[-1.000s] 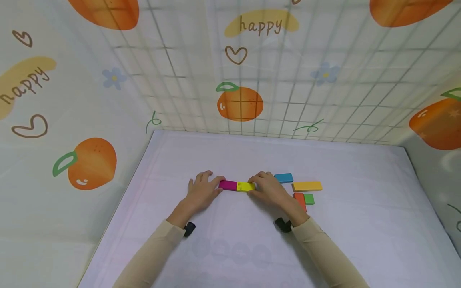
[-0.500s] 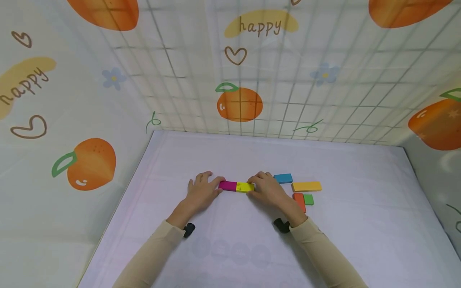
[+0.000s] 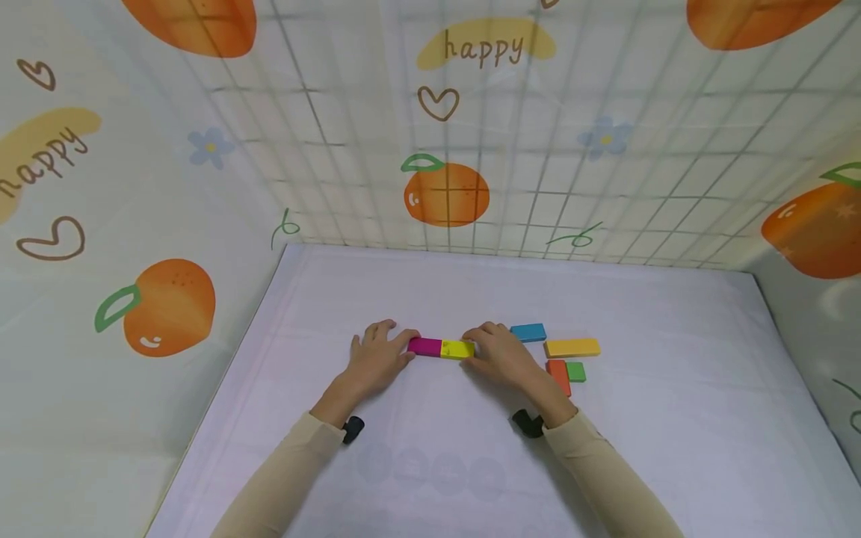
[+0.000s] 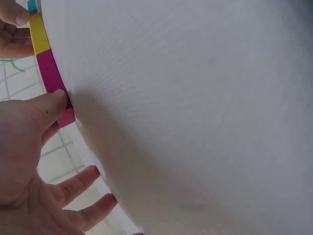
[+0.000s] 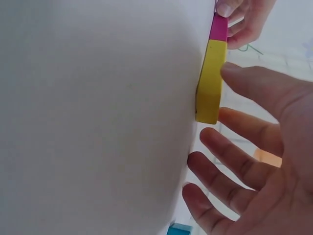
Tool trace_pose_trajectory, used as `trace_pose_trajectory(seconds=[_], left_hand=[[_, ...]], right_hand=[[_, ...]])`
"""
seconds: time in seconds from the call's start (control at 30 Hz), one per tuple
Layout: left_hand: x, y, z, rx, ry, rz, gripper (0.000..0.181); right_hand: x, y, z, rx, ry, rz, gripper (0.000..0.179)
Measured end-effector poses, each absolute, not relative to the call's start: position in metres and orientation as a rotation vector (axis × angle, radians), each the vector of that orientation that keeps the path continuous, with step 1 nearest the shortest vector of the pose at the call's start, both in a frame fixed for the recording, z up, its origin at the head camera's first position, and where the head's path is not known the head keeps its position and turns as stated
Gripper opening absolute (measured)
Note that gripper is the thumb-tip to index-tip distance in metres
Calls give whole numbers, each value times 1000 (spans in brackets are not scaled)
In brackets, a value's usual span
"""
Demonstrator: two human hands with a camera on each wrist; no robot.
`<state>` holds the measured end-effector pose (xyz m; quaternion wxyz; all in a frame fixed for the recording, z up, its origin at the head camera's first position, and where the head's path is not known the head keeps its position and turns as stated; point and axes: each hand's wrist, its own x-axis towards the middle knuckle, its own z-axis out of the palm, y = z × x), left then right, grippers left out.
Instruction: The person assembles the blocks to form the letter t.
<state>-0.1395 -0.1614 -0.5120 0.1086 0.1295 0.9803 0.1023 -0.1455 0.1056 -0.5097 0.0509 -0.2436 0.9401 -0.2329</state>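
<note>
Pale walls [image 3: 350, 97] — fruit-printed (partly gridded)

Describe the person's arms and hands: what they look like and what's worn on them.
The left sleeve and right sleeve are plain beige, reaching the wrists. A small black device shows by the left wrist and another by the right. The left hand and right hand wear no gloves.

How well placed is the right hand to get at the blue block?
Probably yes: the blue block lies close beside the right hand, and nothing visible stands between them. The hand would likely have to leave the yellow block first, as its fingertips are at that one.
</note>
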Motion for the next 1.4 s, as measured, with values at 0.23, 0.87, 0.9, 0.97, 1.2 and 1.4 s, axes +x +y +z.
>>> trace_pose_trajectory(seconds=[0.23, 0.87, 0.9, 0.97, 1.2, 1.4], left_hand=[[-139, -162, -511, 377, 2876, 316, 43], [-138, -163, -514, 389, 2895, 322, 44], [-138, -163, -514, 389, 2898, 324, 44], [-138, -162, -513, 381, 2896, 327, 44], [-138, -162, -513, 367, 2897, 330, 44], [-138, -161, -512, 372, 2892, 323, 44]], right_hand=[[-140, 113, -509, -789, 2894, -767, 40], [-111, 164, -488, -724, 2990, -1102, 34], [-110, 166, -487, -724, 2987, -1116, 34], [-108, 172, -485, -728, 2976, -1152, 33], [-101, 195, -481, -750, 2965, -1242, 35], [-95, 222, -484, -725, 2979, -1224, 38]])
